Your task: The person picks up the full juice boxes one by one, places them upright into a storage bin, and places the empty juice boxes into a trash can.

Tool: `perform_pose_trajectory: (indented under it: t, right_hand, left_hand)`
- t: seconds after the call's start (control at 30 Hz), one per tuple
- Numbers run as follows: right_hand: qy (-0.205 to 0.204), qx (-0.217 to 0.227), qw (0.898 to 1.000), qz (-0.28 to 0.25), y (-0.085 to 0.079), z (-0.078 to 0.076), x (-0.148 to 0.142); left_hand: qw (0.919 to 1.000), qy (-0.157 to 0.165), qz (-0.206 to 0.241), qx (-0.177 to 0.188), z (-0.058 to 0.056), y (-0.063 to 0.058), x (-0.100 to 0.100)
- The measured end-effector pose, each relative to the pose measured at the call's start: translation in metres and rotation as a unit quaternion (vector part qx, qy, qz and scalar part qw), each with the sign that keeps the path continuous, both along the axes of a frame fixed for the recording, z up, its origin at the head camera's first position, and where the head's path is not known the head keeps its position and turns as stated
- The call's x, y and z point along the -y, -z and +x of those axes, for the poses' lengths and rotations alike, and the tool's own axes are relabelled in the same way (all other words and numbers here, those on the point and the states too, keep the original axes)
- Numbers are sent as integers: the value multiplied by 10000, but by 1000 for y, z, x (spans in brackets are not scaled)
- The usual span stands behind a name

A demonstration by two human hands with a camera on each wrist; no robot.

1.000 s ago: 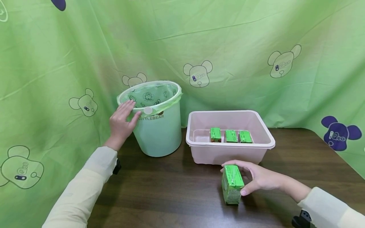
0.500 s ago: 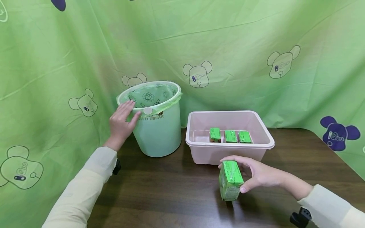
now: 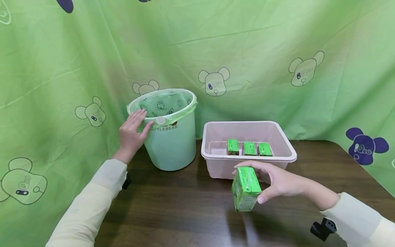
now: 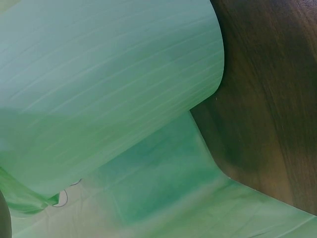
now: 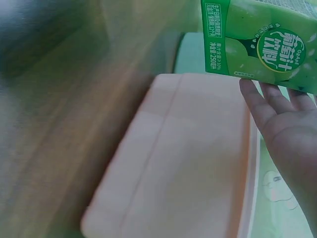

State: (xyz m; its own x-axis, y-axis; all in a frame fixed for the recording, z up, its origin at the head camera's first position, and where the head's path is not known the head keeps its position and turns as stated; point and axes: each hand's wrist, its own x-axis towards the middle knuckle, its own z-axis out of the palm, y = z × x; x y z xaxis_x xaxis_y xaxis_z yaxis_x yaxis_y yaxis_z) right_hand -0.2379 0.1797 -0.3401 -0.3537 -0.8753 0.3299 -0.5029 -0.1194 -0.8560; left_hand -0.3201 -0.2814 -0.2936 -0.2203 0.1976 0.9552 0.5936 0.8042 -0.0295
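Observation:
My right hand (image 3: 285, 181) grips a green grape juice box (image 3: 246, 188) between thumb and fingers, held upright, slightly tilted, above the brown table. In the right wrist view the juice box (image 5: 262, 42) shows its printed label, with the fingers (image 5: 258, 104) under its edge. On the left, my left hand (image 3: 131, 135) rests on the near-left rim of a mint-green trash bin (image 3: 171, 147), fingers extended over the edge and thumb on the outside. A patterned green bag lines the bin. The left wrist view shows mostly the bin's wall (image 4: 109, 89).
Behind the held box stands a pink plastic basin (image 3: 220, 168), with three green juice boxes (image 3: 249, 149) in a row inside. It is right of the bin. A green curtain (image 3: 247, 41) with bear prints hangs behind the dark wooden table (image 3: 172, 209).
My right hand has lifted the juice box off the table and moved it up and slightly left, toward the basin's front. The left hand has stayed on the bin's rim.

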Motion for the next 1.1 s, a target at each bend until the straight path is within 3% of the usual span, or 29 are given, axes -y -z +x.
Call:
perform_pose_trajectory:
  t: [0.2, 0.4, 0.8, 1.1]
  right_hand:
    - [114, 210, 9997, -18, -14, 0, 5]
    - [420, -282, 9987, -44, -27, -7, 14]
    - [841, -370, 9953, -312, -65, -30, 35]
    - [1231, -3, 9911, -504, -100, -48, 59]
  left_hand:
    - [10000, -5, 16, 62, -1, 3, -1]
    - [10000, 9, 61, 38, -2, 5, -1]
    - [10000, 9, 54, -9, -2, 2, 0]
    - [9999, 29, 98, -2, -4, 0, 1]
